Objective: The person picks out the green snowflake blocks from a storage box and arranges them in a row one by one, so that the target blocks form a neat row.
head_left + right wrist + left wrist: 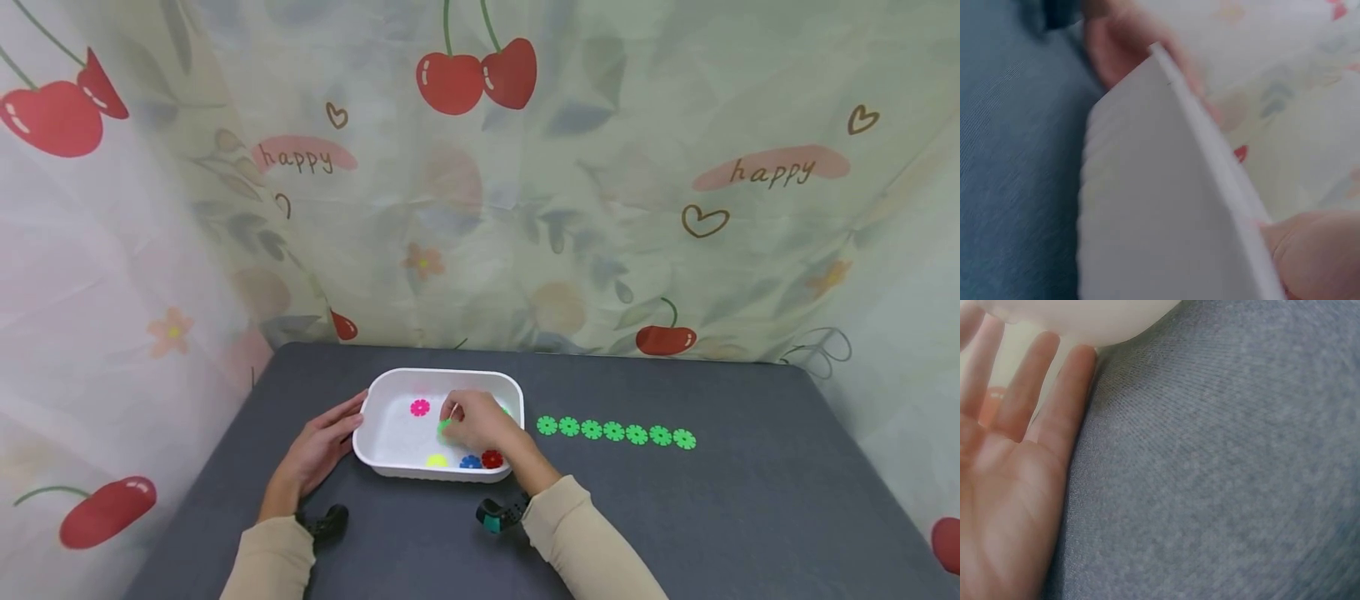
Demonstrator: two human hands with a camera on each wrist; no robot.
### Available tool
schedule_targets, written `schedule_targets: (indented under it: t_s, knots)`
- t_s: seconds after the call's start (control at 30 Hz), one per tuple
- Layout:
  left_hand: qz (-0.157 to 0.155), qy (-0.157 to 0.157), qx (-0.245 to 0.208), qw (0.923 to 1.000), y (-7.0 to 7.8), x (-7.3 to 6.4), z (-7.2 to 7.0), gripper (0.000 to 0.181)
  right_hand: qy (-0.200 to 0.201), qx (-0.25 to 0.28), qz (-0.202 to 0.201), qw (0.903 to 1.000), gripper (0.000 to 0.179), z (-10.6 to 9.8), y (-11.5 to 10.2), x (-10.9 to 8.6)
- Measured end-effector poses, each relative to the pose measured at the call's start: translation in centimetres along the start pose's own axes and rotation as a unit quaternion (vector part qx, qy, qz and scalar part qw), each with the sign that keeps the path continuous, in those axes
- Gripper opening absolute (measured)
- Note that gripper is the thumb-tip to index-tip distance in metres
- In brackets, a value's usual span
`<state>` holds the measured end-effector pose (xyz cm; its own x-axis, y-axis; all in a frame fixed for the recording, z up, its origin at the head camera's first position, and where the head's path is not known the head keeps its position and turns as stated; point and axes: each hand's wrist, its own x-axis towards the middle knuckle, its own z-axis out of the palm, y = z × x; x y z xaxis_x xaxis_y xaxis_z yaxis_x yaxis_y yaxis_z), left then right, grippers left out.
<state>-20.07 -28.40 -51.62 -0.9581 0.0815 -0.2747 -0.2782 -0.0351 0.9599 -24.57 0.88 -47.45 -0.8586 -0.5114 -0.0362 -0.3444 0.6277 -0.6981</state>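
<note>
Head view alone shows right hand [482, 421] pinching green piece [443, 427]; straight-fingered left hand [321, 448] touches tray [393, 433].

Through my head view I can read a single word, printed twice on the hanging cloth [495, 225] at the back. Left of centre, "happy" stands in brown, handwritten-style lowercase letters across a pink brush stroke [347, 158]. Well apart from it, towards the right, I read "happy" again, in the same brown lettering, on a second pink stroke [831, 161] that rises to the right.
</note>
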Motion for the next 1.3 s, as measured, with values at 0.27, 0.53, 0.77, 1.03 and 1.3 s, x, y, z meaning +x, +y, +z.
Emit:
schedule_targets:
  t_s: [0.27, 0.53, 0.77, 1.03, 1.3]
  knots:
    - [0.003, -0.002, -0.003, 1.0, 0.0, 0.0, 0.0, 0.068, 0.005, 0.158, -0.011, 0.9873, 0.013, -2.2, -0.9, -0.9]
    - [0.002, -0.002, -0.005, 1.0, -0.1, 0.0, 0.2, 0.066, 0.036, 0.261, 0.008, 0.9647, 0.023, -4.2, -0.4, -2.6]
    - [0.01, -0.008, -0.01, 0.9999, -0.2, 0.1, 0.1, 0.068, 0.085, 0.285, 0.006, 0.9547, 0.021, -5.5, 1.1, -4.4]
    - [0.013, -0.009, -0.007, 0.9998, -0.3, 0.2, 0.1, 0.068, 0.115, 0.32, 0.01, 0.9402, 0.024, -6.6, 3.3, -6.2]
    - [0.008, -0.008, -0.017, 0.9998, 0.0, -0.1, 0.3, 0.069, 0.153, 0.325, 0.053, 0.9317, 0.026, -7.8, 6.3, -7.7]
